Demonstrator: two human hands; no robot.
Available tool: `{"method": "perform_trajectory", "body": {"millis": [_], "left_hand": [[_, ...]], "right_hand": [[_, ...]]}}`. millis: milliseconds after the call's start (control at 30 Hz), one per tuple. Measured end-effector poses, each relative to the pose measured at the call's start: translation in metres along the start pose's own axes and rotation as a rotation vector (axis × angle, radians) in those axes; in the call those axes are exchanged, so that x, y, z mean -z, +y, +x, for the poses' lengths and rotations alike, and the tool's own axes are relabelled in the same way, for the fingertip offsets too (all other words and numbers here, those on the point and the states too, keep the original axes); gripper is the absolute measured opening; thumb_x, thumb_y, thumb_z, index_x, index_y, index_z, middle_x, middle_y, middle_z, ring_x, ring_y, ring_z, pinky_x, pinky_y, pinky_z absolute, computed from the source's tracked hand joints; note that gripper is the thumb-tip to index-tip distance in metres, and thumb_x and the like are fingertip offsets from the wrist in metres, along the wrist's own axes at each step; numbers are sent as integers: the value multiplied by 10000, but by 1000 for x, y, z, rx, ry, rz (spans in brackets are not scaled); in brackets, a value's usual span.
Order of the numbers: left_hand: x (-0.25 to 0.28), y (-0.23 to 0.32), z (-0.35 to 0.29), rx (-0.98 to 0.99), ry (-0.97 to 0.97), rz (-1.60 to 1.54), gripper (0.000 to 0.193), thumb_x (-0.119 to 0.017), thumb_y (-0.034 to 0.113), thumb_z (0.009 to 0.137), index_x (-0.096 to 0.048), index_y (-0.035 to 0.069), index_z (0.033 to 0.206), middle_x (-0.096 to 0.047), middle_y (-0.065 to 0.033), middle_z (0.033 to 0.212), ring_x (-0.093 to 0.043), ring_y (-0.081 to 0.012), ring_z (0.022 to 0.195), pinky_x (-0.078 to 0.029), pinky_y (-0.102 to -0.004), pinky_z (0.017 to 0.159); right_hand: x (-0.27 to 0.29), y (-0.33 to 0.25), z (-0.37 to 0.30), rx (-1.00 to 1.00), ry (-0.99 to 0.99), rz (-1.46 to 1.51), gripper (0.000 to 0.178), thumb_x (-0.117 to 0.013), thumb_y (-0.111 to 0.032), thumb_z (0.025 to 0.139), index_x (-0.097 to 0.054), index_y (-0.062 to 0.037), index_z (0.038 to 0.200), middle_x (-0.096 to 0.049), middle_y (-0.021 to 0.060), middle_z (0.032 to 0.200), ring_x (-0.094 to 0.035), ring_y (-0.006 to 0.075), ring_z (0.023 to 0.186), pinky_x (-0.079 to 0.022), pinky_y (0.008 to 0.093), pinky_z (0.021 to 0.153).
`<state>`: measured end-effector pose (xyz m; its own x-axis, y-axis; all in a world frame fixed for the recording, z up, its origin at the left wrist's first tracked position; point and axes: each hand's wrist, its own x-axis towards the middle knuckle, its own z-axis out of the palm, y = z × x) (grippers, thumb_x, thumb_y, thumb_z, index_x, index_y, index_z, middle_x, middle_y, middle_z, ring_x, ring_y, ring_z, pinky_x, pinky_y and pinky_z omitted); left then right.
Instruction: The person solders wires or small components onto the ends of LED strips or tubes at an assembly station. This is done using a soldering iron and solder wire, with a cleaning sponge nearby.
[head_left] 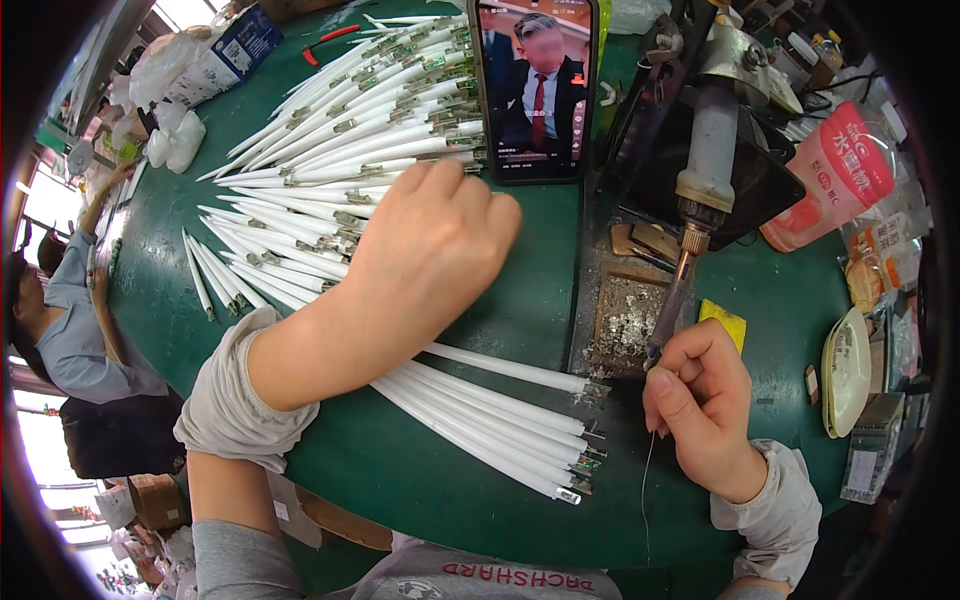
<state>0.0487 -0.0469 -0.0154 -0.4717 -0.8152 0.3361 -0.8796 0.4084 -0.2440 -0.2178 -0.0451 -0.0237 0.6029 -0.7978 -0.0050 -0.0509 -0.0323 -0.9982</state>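
Two groups of white sticks (490,415) lay on the green worktop (530,260).
The right hand (705,400) pinched a thin wire (646,490) between thumb and forefinger, just beside the tip of the soldering iron (708,150). Over the larger group (400,145), the left hand (440,225) was curled; whether it held anything could not be told. The smaller group (480,425) lay in the foreground.

Lettering (530,577) on grey shirt (490,589), pink package (835,172), phone screen (535,95)
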Motion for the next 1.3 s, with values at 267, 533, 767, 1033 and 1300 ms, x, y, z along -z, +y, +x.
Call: {"method": "perform_trajectory", "body": {"millis": [267, 533, 767, 1033, 1300], "left_hand": [[24, 32, 3, -367, 84, -683, 230, -603, 98, 683, -581, -8, 886, -534, -97, 839, -558, -240, 709, -469, -298, 560], [49, 44, -3, 102, -251, -1346, 163, -681, 51, 780, -616, 5, 923, -608, -99, 895, -604, -224, 717, -491, -297, 571], [46, 43, -2, 240, -545, -1448, 185, -669, 101, 825, -614, 4, 972, -634, -73, 859, -602, -142, 752, -487, -274, 660], [46, 45, 1, 484, -762, -1675, 157, -637, 93, 869, -611, -6, 987, -610, -15, 865, -524, -62, 781, -461, -223, 642], [43, 47, -3, 232, -503, -1435, 157, -651, 79, 843, -617, -17, 962, -638, -85, 853, -597, -125, 694, -480, -258, 597]], "right_hand": [[0, 3, -4, 85, -35, 22, 232, -655, 9, 802, -481, 0, 954, -526, 0, 658, -470, 31, 536, -361, 176, 488], [-7, -3, -5, 220, -58, -200, 181, -699, 29, 710, -601, -4, 858, -556, -6, 638, -494, 37, 486, -386, 179, 456], [-8, -1, -5, 164, -44, -175, 169, -688, 20, 726, -600, -7, 868, -551, -15, 634, -487, 32, 489, -382, 181, 456], [-5, 0, -5, 106, -60, -169, 171, -693, 3, 735, -576, -18, 858, -535, -33, 623, -473, 16, 488, -366, 174, 456], [-6, 0, -4, 29, -81, -133, 183, -688, 10, 731, -556, -28, 853, -524, -36, 618, -466, 3, 487, -356, 167, 456]]}}
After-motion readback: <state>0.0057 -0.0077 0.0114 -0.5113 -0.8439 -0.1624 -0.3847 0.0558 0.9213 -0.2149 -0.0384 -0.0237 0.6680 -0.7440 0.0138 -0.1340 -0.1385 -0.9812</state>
